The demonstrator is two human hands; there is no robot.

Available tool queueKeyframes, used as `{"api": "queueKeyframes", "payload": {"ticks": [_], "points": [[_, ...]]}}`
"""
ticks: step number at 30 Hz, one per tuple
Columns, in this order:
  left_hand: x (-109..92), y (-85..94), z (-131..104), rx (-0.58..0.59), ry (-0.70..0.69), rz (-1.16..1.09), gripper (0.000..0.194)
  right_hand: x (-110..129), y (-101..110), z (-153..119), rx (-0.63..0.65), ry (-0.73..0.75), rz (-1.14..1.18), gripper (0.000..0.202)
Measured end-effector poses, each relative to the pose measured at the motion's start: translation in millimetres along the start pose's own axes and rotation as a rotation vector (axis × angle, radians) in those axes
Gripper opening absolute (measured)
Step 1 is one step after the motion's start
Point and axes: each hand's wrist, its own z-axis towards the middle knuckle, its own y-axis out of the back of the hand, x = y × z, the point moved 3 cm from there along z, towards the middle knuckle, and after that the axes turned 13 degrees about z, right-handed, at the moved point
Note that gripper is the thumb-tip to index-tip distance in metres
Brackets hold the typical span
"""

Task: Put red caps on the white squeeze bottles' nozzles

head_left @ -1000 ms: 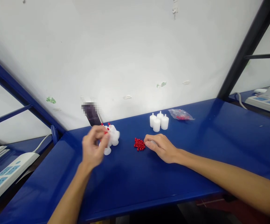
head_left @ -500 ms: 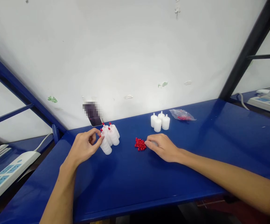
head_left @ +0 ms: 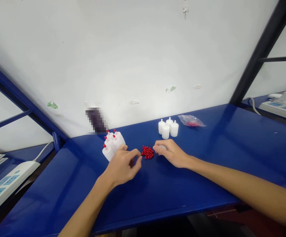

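Several small red caps [head_left: 147,152] lie in a pile on the blue table [head_left: 167,194]. My left hand [head_left: 124,164] is at the pile's left edge, thumb and forefinger curved towards each other; whether a cap is between them is too small to tell. Just right of the pile, my right hand [head_left: 171,153] is closed around a white bottle [head_left: 162,147], mostly hidden by the fingers. Behind my left hand stand several white bottles with red caps [head_left: 113,142], partly covered by it. Several uncapped white bottles [head_left: 166,131] stand upright behind my right hand.
A clear plastic bag with red pieces [head_left: 191,121] lies at the back, right of the uncapped bottles. A dark, blurred-out object [head_left: 97,120] leans on the wall at the back left. Power strips [head_left: 7,184] lie beyond the frame posts on both sides.
My left hand has left the capped bottles and moved right to the pile of red caps. My right hand has stayed beside the pile with its bottle.
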Motion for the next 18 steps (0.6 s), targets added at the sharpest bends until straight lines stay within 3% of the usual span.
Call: {"api": "queueKeyframes", "payload": {"ticks": [3, 7, 15, 18], "points": [[-0.7, -27.1, 0.5, 0.153, 0.121, 0.091, 0.013, -2.6, 0.3, 0.8, 0.004, 0.0, 0.015, 0.047], [7.7, -38.9, -3.5, 0.272, 0.238, 0.107, 0.025, -4.1, -0.1, 0.3, 0.0, -0.003, -0.029, 0.048], [9.0, -47.1, -1.6, 0.305, 0.165, 0.142, 0.028, 3.6, -4.6, -0.7, 0.027, 0.082, -0.067, 0.05], [10.0, -44.5, -0.9, 0.204, 0.183, 0.087, 0.023, 1.6, -5.7, -1.1, 0.033, 0.037, -0.091, 0.05]]}}
